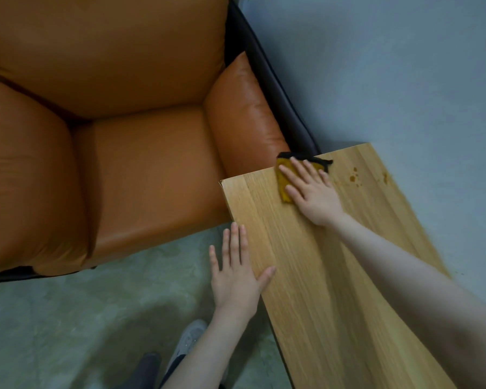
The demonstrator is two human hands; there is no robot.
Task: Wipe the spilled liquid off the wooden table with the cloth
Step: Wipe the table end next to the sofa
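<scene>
A long wooden table runs from the lower right up to the middle. My right hand lies flat, fingers spread, pressing a mustard-yellow cloth with a black edge onto the table's far left corner. To the right of the cloth, brown drops of spilled liquid dot the wood, with another small stain further right near the table's edge. My left hand is open with fingers straight; its thumb touches the table's left edge and it holds nothing.
An orange leather armchair with a dark frame stands against the table's far left end. A pale grey-green floor lies below, a grey wall behind. My shoe is by the table's near left side.
</scene>
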